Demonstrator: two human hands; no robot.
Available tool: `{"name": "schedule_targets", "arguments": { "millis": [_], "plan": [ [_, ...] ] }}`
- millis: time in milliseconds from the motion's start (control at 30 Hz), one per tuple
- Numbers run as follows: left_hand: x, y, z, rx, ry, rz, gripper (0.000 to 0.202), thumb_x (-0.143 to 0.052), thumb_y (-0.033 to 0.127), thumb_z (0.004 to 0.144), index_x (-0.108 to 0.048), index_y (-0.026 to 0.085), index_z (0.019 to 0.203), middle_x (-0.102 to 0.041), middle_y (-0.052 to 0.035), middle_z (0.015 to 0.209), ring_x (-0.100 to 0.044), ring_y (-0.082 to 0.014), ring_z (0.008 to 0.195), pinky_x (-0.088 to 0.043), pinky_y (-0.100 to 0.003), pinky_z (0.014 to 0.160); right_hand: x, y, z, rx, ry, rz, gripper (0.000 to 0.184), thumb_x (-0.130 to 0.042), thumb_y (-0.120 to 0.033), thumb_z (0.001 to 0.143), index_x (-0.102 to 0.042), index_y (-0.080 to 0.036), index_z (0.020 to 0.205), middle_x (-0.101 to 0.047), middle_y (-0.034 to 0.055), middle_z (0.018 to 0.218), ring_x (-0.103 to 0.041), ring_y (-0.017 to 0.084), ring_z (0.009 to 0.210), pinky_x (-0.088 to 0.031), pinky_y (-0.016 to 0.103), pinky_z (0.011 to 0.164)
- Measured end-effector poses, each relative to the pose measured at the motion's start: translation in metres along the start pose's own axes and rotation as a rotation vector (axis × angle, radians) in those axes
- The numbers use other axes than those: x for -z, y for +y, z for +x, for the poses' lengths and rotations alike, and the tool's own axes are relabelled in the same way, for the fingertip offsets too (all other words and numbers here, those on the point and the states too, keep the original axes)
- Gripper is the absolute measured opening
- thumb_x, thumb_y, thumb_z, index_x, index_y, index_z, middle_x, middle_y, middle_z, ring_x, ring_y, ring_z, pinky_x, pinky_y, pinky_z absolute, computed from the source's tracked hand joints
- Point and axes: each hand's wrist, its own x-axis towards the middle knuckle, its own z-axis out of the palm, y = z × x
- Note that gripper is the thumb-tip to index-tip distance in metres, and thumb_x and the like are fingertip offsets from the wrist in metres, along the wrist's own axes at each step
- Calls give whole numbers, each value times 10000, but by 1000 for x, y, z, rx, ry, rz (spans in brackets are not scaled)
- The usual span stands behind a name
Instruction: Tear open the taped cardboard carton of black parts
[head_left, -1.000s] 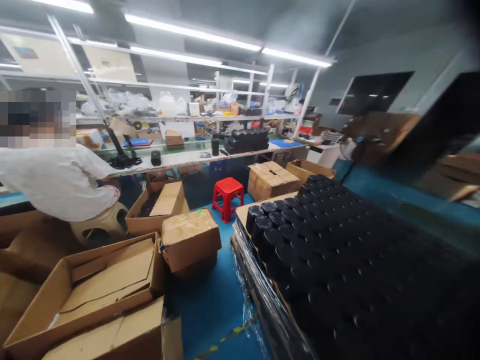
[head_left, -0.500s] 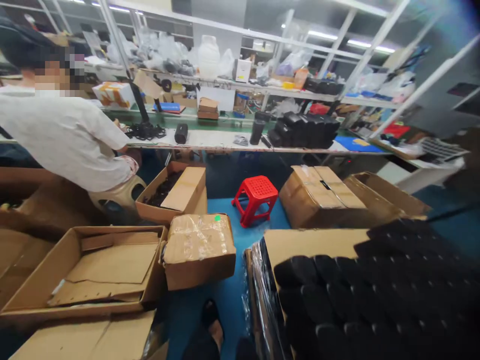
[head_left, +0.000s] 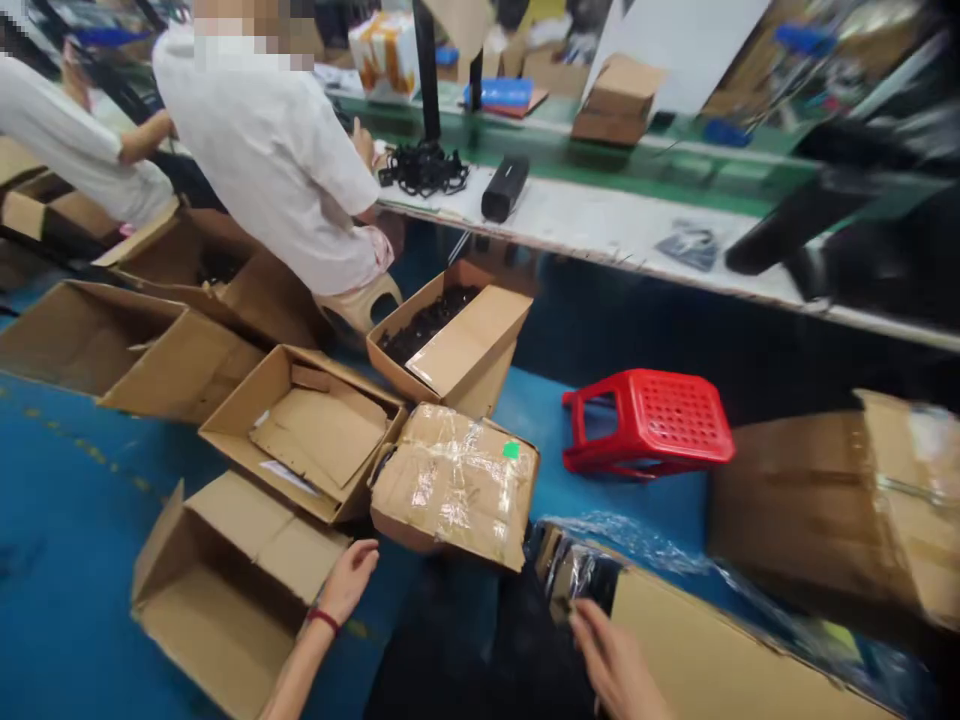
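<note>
Right hand (head_left: pixel 616 662) blurred, edge-cut

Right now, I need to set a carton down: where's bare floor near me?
Blue floor shows left of the open carton, and between the taped carton and the red plastic stool. It's crowded by your left hand, where cartons sit almost edge to edge.

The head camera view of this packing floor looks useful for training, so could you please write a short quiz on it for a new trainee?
1. True or false: the left hand wears a red wristband.
2. Multiple choice: what mark shows on top of the taped carton? A) a red sticker B) a green sticker C) a blue sticker
3. Short answer: what lies nearest the right hand?

Key: 1 true; 2 B; 3 a cardboard sheet.
</note>
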Motion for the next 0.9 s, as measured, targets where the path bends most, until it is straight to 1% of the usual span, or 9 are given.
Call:
{"name": "schedule_targets", "arguments": {
  "millis": [133,233,333,433,500,600,700,833,900],
  "plan": [
    [10,-6,-11,194,140,-28,230,-568,255,925,-608,104,1094,-715,-56,919,-698,-165,814,-580,-370,809,37,-17,84,-50,-77,16,581,-339,-683,808,-581,-175,954,-649,86,772,-629,234,695,-496,352,676],
    [6,7,6,176,183,0,221,-537,231,948,-608,114,1121,-713,-68,1014,-691,-177,939,-569,-386,885,32,-43,136,-25,-188,55,503,-355,-657,802,-524,-188,862,-590,39,679,-572,191,564,-454,311,554],
    [-1,24,47,112,234,100,267,-555,237,938,-594,113,1171,-670,-103,1180,-627,-214,1134,-496,-441,1026,4,-76,171,28,-232,66,523,-364,-656,829,-538,-177,949,-573,19,682,-552,175,558,-437,292,540],
    [-5,36,102,95,253,235,477,-601,293,913,-484,127,1345,-506,-156,1422,-441,-290,1360,-341,-544,1152,-33,-104,188,57,-192,33,573,-348,-675,864,-555,-172,1043,-558,14,678,-544,174,586,-430,287,560],
    [-10,38,139,127,156,278,533,-639,326,892,-471,144,1364,-507,-157,1421,-444,-306,1356,-335,-572,1144,-60,-116,193,58,-178,-14,569,-358,-676,871,-568,-171,1030,-551,16,670,-542,172,592,-428,283,569],
    [-23,33,174,187,-118,216,329,-663,365,878,-640,127,1104,-687,-85,1109,-641,-249,1078,-494,-488,1002,-100,-127,201,29,-238,-86,572,-295,-661,882,-556,-163,983,-551,13,665,-497,144,484,-394,274,479],
    [-42,26,181,198,-304,49,273,-669,384,873,-673,122,950,-702,-43,975,-667,-221,958,-542,-441,917,-132,-146,228,29,-328,-201,530,-302,-624,893,-556,-159,868,-578,23,677,-514,132,481,-397,262,465],
    [-70,29,167,164,-356,-237,284,-678,293,868,-643,153,1112,-658,-81,1199,-603,-244,1150,-468,-501,1039,-169,-187,304,12,-423,-424,422,-322,-469,990,-551,-144,848,-613,13,715,-528,100,488,-422,241,483],
    [-80,34,158,144,-381,-396,386,-700,234,845,-603,172,1213,-611,-91,1308,-554,-248,1236,-423,-510,1094,-186,-205,347,8,-419,-574,408,-365,-444,1019,-569,-136,845,-568,-20,637,-503,92,490,-446,238,519]
  ]
}}
